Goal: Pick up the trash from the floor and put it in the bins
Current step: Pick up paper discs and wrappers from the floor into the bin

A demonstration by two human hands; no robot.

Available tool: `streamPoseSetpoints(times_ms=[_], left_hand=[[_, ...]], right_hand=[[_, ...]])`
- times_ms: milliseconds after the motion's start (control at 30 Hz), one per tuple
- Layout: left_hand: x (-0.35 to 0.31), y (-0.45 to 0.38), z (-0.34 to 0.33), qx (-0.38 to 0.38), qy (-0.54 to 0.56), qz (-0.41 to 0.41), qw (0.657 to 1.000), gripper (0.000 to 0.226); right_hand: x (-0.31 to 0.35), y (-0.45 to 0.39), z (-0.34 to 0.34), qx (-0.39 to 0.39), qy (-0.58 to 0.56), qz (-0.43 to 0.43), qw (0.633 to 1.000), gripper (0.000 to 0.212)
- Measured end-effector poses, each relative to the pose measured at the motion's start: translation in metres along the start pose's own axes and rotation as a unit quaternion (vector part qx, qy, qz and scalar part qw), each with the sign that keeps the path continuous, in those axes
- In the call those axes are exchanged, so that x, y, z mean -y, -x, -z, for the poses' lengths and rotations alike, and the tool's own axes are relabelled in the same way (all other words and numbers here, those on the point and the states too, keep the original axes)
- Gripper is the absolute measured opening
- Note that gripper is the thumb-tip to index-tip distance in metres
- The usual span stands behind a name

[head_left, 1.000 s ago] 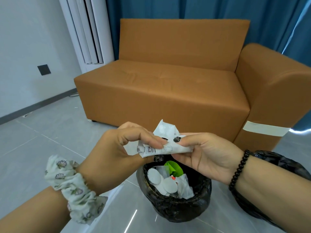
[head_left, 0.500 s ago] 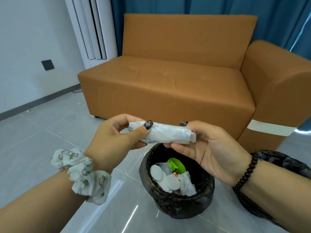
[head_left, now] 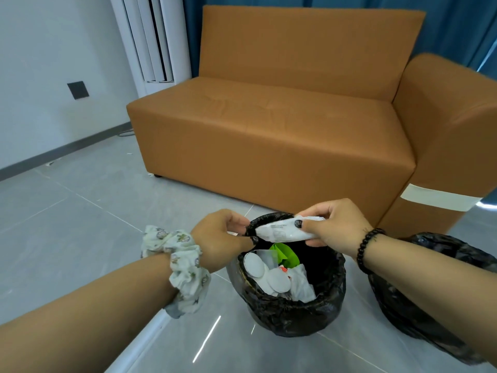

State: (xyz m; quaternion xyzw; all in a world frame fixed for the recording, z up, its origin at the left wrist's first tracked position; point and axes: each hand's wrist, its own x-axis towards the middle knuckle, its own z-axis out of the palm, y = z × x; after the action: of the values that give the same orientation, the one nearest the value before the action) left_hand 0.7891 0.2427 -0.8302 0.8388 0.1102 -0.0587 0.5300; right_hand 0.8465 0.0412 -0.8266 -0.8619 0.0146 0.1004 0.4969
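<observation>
Right grip: the right hand (head_left: 333, 224) pinches a rolled white wrapper (head_left: 285, 232), thumb on top with a dark nail, the other fingers curled beneath it.
Left grip: the left hand (head_left: 220, 238) has its fingers curled at the wrapper's left end; whether it pinches the wrapper or the bag rim there, I cannot tell.
Wrapper: lies roughly level between the 2 grips, printed text facing up, directly above the mouth of the bin.
Bin: the black-lined bin (head_left: 290, 316) stands on the floor (head_left: 67, 238) straight below both grips; inside it lie white round lids (head_left: 258, 267), a green scrap (head_left: 285, 254) and crumpled white plastic (head_left: 302, 285).
Second bin: another black bag (head_left: 430, 319) sits below and to the right of the right grip, partly hidden by the forearm.
Wrists: a floral scrunchie (head_left: 183, 265) on the left, a black bead bracelet (head_left: 367, 249) on the right.
Beyond the grips: an orange sofa (head_left: 269, 130) and blue curtains (head_left: 457, 28).
</observation>
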Motion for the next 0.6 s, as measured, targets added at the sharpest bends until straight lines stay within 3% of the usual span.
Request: streamPoseSetpoints(times_ms=[100,233,500,600], left_hand=[[0.006,-0.003,-0.007,0.034,-0.022,0.019,0.999,0.028],[0.011,-0.004,-0.01,0.067,-0.044,0.026,0.996,0.026],[0.024,-0.021,-0.02,0.114,-0.122,0.018,0.986,0.028],[0.028,-0.036,-0.027,0.133,-0.178,0.021,0.975,0.028]], right_hand=[[-0.029,-0.029,0.004,-0.034,0.208,0.027,0.977,0.009],[-0.063,-0.052,0.001,0.005,0.421,0.05,0.906,0.006],[-0.095,-0.103,-0.042,0.066,0.518,0.126,0.844,0.005],[-0.107,-0.122,-0.051,0.086,0.565,0.159,0.805,0.008]])
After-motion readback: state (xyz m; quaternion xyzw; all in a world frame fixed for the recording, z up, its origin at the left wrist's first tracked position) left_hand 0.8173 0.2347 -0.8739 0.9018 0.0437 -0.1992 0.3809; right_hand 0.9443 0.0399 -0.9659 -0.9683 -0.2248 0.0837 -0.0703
